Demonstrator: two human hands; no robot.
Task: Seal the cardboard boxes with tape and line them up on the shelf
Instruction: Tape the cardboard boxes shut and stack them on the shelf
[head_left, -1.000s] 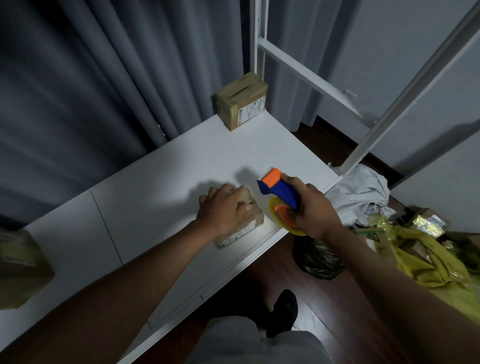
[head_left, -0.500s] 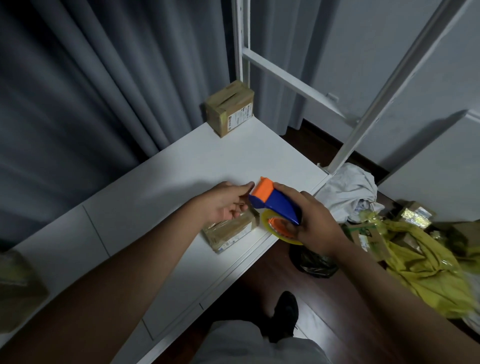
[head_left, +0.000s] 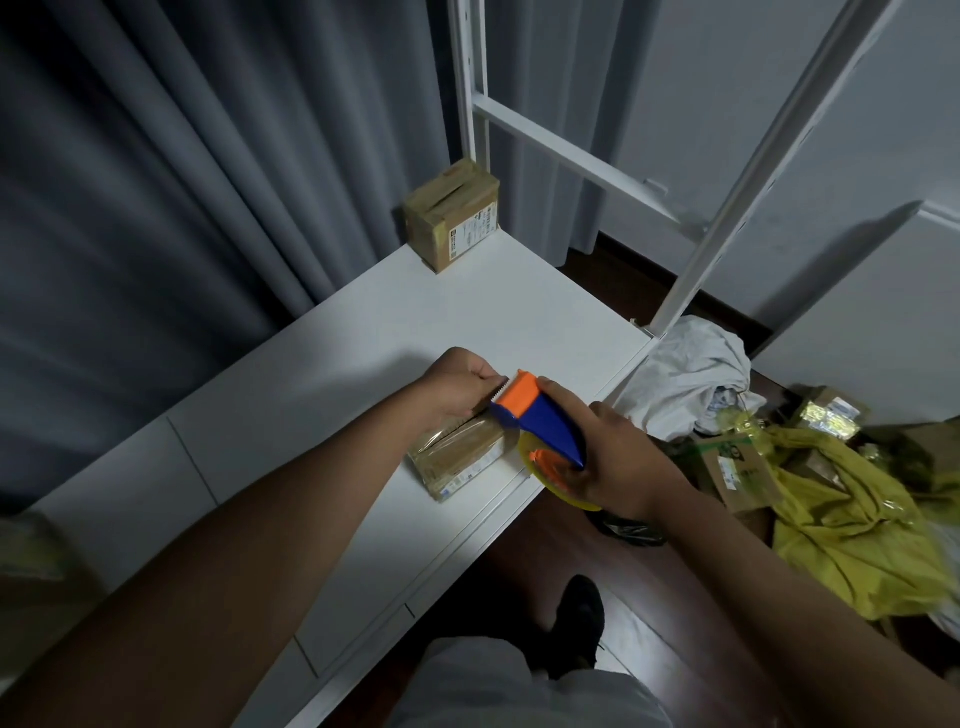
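A small cardboard box (head_left: 457, 460) lies at mid-frame near the front edge of the white shelf (head_left: 363, 353); the left hand (head_left: 457, 387) pinches the tape end above it; the right hand (head_left: 618, 457) has its grip curled round a blue and orange tape dispenser (head_left: 540, 423); a second box (head_left: 453, 215) stands at the shelf's far corner, upper centre; yellow bags (head_left: 852, 525) fill the floor at lower right.

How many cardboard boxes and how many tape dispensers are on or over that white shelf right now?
Cardboard boxes: 2, the box at the back corner and the box near the front edge, under the left hand.
Tape dispensers: 1, the blue and orange tape dispenser, gripped by the right hand.
Total: 3 on or over the white shelf.
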